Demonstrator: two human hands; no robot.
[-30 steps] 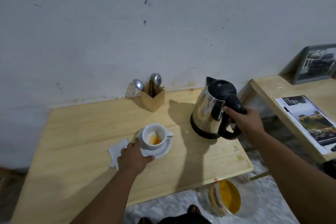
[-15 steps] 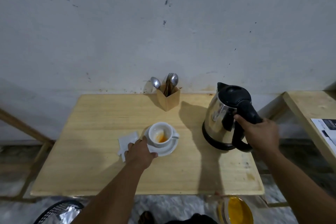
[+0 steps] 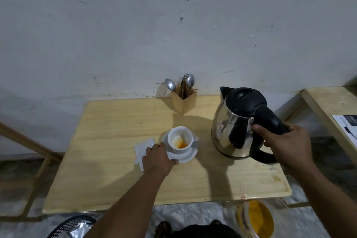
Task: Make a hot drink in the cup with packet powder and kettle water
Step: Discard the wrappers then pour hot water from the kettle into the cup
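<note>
A white cup (image 3: 180,139) with orange powder in its bottom stands on a white saucer (image 3: 188,155) in the middle of the wooden table (image 3: 108,141). My left hand (image 3: 157,158) grips the saucer's near-left rim. A steel kettle (image 3: 234,131) with a black lid and handle stands to the right of the cup, upright, its spout turned toward the wall. My right hand (image 3: 286,145) is closed around the kettle's handle. A white paper packet (image 3: 142,148) lies flat to the left of the saucer, partly under my left hand.
A wooden holder (image 3: 184,100) with spoons and a fork stands at the table's back edge by the wall. A second wooden table (image 3: 328,102) with a printed sheet is at the right. On the floor are a jar of yellow powder (image 3: 258,218) and a dark basket (image 3: 73,226).
The view has shifted so the table sits more centred, and the kettle appears nearer and a little raised. My left hand stays on the saucer and my right hand on the kettle handle.
</note>
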